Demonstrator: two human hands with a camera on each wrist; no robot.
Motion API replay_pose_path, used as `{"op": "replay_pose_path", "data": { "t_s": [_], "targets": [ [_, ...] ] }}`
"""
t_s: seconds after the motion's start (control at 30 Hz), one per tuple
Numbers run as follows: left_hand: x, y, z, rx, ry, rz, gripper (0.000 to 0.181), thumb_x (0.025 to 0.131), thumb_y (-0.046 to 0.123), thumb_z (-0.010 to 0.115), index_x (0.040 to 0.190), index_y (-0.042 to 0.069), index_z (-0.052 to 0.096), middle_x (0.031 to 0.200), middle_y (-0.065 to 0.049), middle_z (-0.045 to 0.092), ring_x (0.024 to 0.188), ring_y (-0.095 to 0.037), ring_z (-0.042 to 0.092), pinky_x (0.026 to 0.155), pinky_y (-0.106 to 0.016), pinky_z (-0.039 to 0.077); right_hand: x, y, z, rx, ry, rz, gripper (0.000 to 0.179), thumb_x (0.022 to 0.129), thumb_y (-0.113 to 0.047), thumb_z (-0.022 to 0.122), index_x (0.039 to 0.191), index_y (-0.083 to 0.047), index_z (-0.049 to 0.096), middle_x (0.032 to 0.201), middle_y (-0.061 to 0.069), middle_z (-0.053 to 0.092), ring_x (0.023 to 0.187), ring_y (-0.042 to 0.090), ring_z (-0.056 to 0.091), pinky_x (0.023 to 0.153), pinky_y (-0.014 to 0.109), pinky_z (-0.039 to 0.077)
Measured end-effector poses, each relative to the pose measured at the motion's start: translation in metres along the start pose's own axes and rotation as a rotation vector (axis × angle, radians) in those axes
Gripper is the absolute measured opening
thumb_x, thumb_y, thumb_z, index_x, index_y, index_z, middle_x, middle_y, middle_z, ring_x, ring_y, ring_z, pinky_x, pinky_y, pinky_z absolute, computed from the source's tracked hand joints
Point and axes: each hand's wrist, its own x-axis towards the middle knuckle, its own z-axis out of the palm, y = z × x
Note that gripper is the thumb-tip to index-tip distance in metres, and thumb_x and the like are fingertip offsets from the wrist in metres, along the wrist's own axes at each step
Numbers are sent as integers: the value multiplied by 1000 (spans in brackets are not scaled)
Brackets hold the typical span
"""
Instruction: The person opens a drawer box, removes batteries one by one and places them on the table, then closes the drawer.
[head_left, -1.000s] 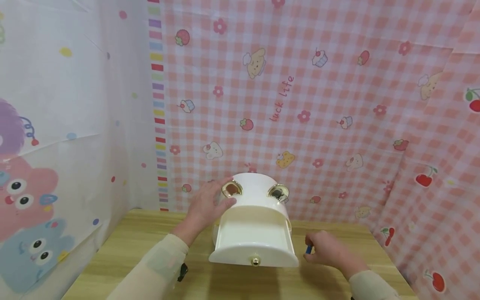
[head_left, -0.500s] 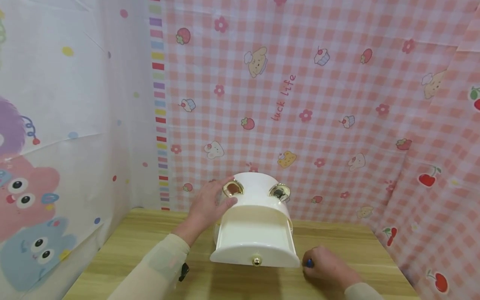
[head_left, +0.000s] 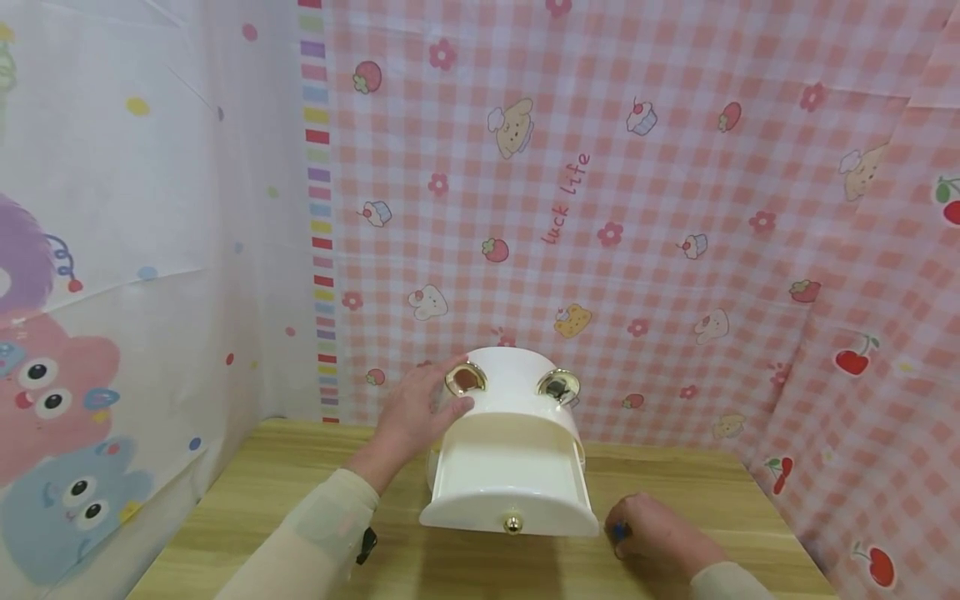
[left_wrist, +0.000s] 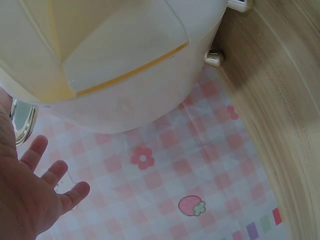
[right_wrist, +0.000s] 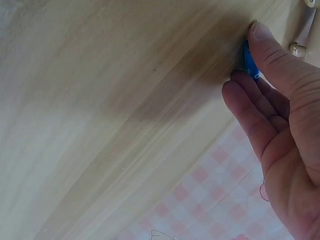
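Note:
A glossy white storage box (head_left: 513, 379) with two gold-rimmed round eyes stands on the table, its drawer (head_left: 510, 467) pulled out towards me. On the drawer front is a gold knob (head_left: 512, 524). My left hand (head_left: 416, 408) rests against the box's upper left side by the left gold eye (head_left: 466, 379), thumb in front; the left wrist view shows its other fingers extended and spread. To the right of the drawer, low at the table, my right hand (head_left: 654, 529) pinches a small blue object (right_wrist: 251, 62) between thumb and fingers. Most of that object is hidden by the fingers.
The wood-grain table (head_left: 270, 500) extends on both sides of the box. A pink checked cloth (head_left: 675, 167) hangs behind and to the right, a white printed cloth (head_left: 150, 208) to the left. Small gold feet (left_wrist: 214, 58) carry the box.
My right hand has moved down and nearer to me beside the drawer front, and the blue object has turned in its fingers. My left hand and the box stay put.

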Motion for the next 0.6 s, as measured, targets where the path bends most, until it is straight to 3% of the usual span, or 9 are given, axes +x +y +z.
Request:
{"op": "replay_pose_path", "data": {
  "t_s": [0.33,0.6],
  "targets": [
    [0,-1,1,-2,13,6,66,100,46,73,159,29,51,152,-11,64,143,-40,55,114,-67,46,1,-1,-1,62,-30,87,29,75,-14,95,100,-11,80,97,-1,79,86,12,70,75,30,61],
    [0,-1,1,-2,15,7,65,100,46,74,159,31,51,152,-10,64,142,-39,56,113,-68,46,-1,-4,-3,75,-30,74,33,77,-17,96,105,-9,80,101,2,79,87,13,70,74,30,60]
  ]
}}
